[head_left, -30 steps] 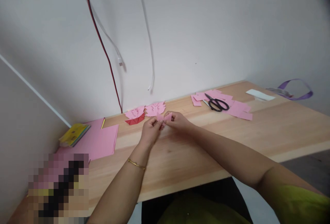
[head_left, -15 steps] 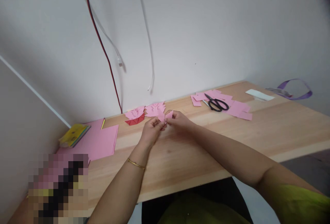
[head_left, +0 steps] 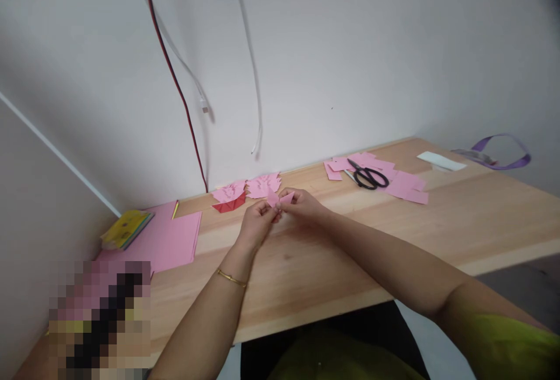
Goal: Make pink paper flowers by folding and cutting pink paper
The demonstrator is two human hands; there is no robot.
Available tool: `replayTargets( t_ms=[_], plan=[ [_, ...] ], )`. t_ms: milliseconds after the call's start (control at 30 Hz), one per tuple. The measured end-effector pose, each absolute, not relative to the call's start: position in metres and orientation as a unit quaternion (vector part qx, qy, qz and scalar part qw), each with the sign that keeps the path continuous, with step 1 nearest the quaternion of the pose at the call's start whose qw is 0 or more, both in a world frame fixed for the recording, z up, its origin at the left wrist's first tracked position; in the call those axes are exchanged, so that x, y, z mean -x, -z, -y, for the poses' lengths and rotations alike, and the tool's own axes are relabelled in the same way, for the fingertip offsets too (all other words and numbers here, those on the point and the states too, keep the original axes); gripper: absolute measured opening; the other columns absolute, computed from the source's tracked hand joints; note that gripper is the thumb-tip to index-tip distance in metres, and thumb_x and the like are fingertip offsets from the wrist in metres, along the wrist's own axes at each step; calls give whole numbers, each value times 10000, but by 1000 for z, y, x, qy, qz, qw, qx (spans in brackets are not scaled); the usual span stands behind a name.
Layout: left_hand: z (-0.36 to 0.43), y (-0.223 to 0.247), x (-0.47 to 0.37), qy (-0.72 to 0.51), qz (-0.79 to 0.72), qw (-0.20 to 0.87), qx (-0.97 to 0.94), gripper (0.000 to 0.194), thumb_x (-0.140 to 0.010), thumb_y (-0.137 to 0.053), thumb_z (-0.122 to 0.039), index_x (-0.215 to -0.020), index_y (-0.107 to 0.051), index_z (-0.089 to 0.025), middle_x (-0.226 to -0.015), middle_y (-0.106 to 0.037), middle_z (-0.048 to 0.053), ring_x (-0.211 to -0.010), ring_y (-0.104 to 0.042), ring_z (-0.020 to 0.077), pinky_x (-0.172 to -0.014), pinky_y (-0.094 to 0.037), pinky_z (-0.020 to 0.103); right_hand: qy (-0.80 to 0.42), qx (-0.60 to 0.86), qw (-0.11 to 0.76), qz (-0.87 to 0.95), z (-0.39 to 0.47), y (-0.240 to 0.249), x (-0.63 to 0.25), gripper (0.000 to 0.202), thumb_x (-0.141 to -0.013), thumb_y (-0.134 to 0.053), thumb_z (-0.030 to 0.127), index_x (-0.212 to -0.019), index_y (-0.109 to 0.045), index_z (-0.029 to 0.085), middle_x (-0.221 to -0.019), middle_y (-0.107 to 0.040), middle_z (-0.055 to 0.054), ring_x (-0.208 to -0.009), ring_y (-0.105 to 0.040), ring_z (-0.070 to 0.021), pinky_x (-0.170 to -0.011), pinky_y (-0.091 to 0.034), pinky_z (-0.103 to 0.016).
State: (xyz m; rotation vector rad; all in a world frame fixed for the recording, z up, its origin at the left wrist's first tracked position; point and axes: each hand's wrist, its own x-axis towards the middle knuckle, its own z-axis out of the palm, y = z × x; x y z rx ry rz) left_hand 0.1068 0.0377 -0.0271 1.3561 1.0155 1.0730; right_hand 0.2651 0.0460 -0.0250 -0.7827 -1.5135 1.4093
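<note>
A small piece of folded pink paper (head_left: 273,198), with two points standing up in a V, is held between both my hands above the wooden table. My left hand (head_left: 257,222) pinches its lower left part. On the other side, the fingers and thumb of my right hand (head_left: 303,204) grip its right point. The bottom of the fold is hidden behind my fingers. Just beyond my hands lie pink folded pieces (head_left: 263,185) with jagged edges, and a red folded paper (head_left: 230,203) rests in front of them.
Black-handled scissors (head_left: 370,178) lie on pink paper pieces (head_left: 405,185) at the right. A white strip (head_left: 441,161) is farther right. Pink sheets (head_left: 175,240) and a yellow packet (head_left: 125,229) are at the left. Cables (head_left: 175,83) hang down the wall (head_left: 350,48).
The two points of the folded pink paper have shifted slightly as my fingers work on it. Both hands stay in nearly the same place, and the other things lie unchanged.
</note>
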Motion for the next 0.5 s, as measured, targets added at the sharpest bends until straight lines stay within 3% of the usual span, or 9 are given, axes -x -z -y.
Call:
replayTargets(
  t_ms=[200, 500],
  plan=[
    [-39, 29, -104, -440, -438, 487, -614, 313, -737, -673, -438, -654, -575, -153, -606, -590, -1, -559, -502, 98, -555, -378, 223, -563, 329, 447, 613, -47, 28, -265, 220, -738, -658, 365, -828, -576, 182, -716, -683, -4, -720, -657, -162, -713, -494, -286],
    [-41, 32, -104, -437, -441, 499, -605, 208, -730, -654, -344, -686, -580, -155, -621, -599, -3, -567, -517, 98, -565, -376, 219, -439, 396, 442, 674, -55, 35, -269, 281, -806, -573, 413, -699, -602, 156, -692, -634, -7, -668, -582, -125, -630, -429, -227]
  ],
)
